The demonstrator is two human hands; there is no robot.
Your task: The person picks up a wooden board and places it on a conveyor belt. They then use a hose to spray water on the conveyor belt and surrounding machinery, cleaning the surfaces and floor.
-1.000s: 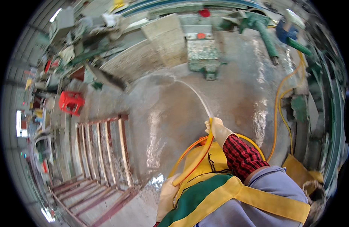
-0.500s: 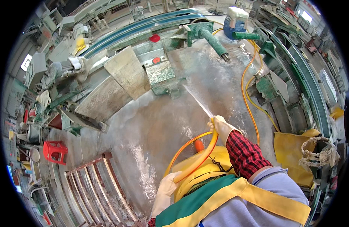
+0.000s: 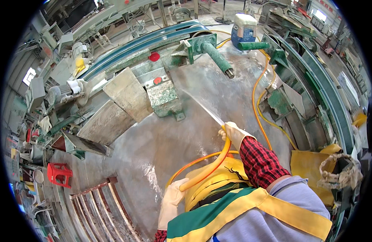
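Note:
My right hand (image 3: 234,134), in a cream rubber glove, is closed round the front end of a yellow-orange hose (image 3: 210,167). A white water jet (image 3: 210,112) shoots from it forward and left, toward the right side of a green metal block (image 3: 165,97) with a red knob on top. Lower down, my left hand (image 3: 173,198), gloved alike, grips the same hose. Between my hands the hose bends in front of a yellow apron (image 3: 210,177). Wet, brownish-grey floor (image 3: 153,141) lies beneath the jet.
Worn panels (image 3: 129,94) lean left of the block. A green shaft (image 3: 218,60) projects beyond it. A blue container (image 3: 244,34) stands far back. More hose (image 3: 256,101) trails on the right. A red stool (image 3: 59,174) and a rusty slatted rack (image 3: 103,209) are left.
My view has tilted up a little, so the far machinery sits lower in it. The jet now reaches farther up along the block's right side. Both hands keep their grip on the hose.

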